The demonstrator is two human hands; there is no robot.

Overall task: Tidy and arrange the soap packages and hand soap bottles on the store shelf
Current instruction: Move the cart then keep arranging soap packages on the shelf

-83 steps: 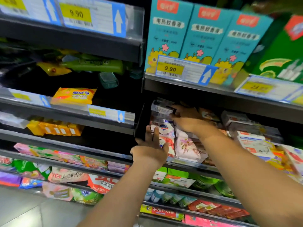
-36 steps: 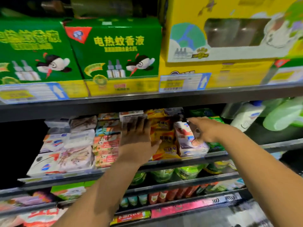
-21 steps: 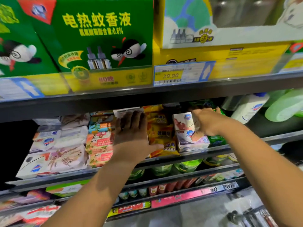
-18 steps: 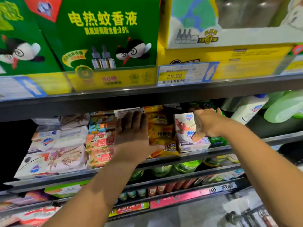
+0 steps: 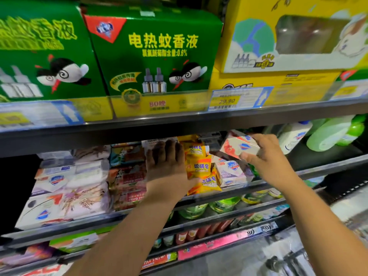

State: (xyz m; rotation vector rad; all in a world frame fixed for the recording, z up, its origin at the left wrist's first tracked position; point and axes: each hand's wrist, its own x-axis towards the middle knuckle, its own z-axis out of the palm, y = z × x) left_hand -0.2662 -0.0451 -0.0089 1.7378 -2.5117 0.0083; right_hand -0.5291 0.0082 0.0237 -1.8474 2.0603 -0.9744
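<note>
Store shelf (image 5: 322, 169) crowded with soap packs (image 5: 79, 198), three yellow packs (image 5: 200, 166) stacked at centre. Pressed left hand (image 5: 166, 164) flat, fingers straight, on stack (image 5: 155, 141) beside them. Gripped one tilted white box (image 5: 240, 147) in right hand (image 5: 264, 154), above second box (image 5: 231, 172).

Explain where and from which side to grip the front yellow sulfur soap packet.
Probably pinch the front yellow sulfur soap packet by its upper edge, from above and in front: it leans behind the shelf lip, flanked by the left hand and a white soap box.

hand soap bottles (image 5: 294, 136) right of soap packages (image 5: 199, 166)
</note>
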